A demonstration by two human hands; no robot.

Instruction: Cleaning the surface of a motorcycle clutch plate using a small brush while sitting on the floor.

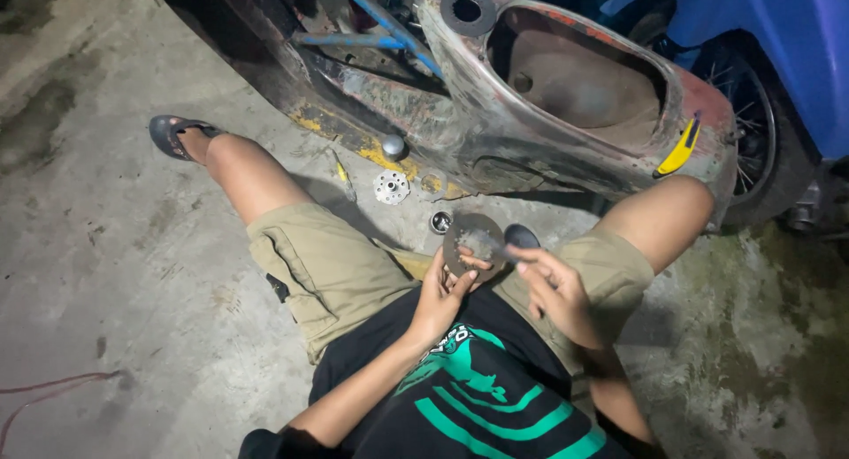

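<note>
- While the person sits on the concrete floor (133, 273) with knees apart, a round, grimy metal disc (475, 241) is held up over the lap, just in front of the shorts.
- The left hand (439, 300) rises from below, palm up, fingers curled around the disc's near edge and gripping it.
- The right hand (555, 291) comes in from the right, fingers pinched on a dark round-headed tool (520, 238) whose tip touches the disc's face.
- Just beyond the disc, a small metal ring (440, 221) lies on the floor; farther left lie a perforated silver plate (391, 187) and a yellow-handled screwdriver (342, 174).
- A domed metal cap (393, 146) sits by the rusty scooter body (566, 96), which fills the far side.
- A sandalled foot (177, 133) rests far left.
</note>
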